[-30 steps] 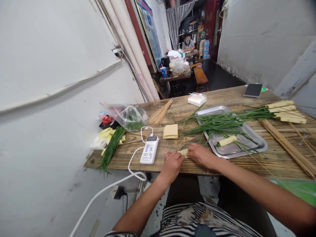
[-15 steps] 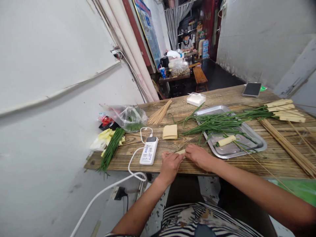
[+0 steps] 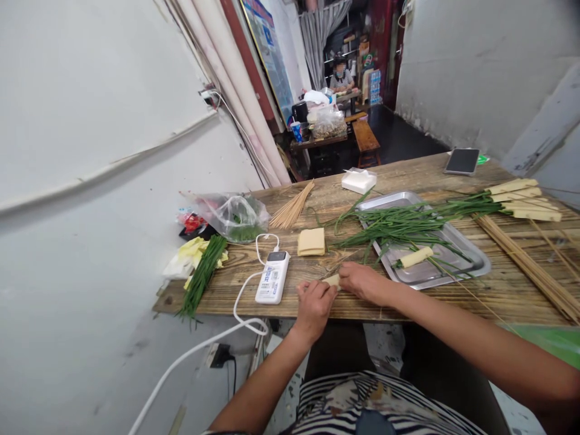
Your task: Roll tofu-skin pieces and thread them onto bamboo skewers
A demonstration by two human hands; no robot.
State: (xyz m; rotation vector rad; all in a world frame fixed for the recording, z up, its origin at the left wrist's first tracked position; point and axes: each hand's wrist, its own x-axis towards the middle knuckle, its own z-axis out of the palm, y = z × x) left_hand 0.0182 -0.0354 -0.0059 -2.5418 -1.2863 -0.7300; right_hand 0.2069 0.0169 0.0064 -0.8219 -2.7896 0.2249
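Near the front edge of the wooden table, my left hand (image 3: 314, 305) and my right hand (image 3: 361, 282) are closed on the two ends of a pale yellow tofu-skin roll (image 3: 333, 280). Fingers hide most of the roll, so its inside cannot be seen. Just beyond it lies a stack of square tofu sheets (image 3: 311, 242). Long green chives (image 3: 399, 225) spread over a metal tray (image 3: 481, 266) to the right. A finished-looking roll (image 3: 417, 258) with chives poking out rests in that tray.
A white power bank (image 3: 272, 279) with a cable lies left of my hands. Chives (image 3: 203, 275) overhang the left edge. Thin skewers (image 3: 293, 206), a white box (image 3: 359, 180), a phone (image 3: 462, 161), several rolls (image 3: 521, 192) and long sticks (image 3: 528, 266) surround the tray. A person sits far back.
Both hands stay on the roll with only a slight shift, and a little more of the roll shows between them. The view has drifted slightly; the other things lie as before.
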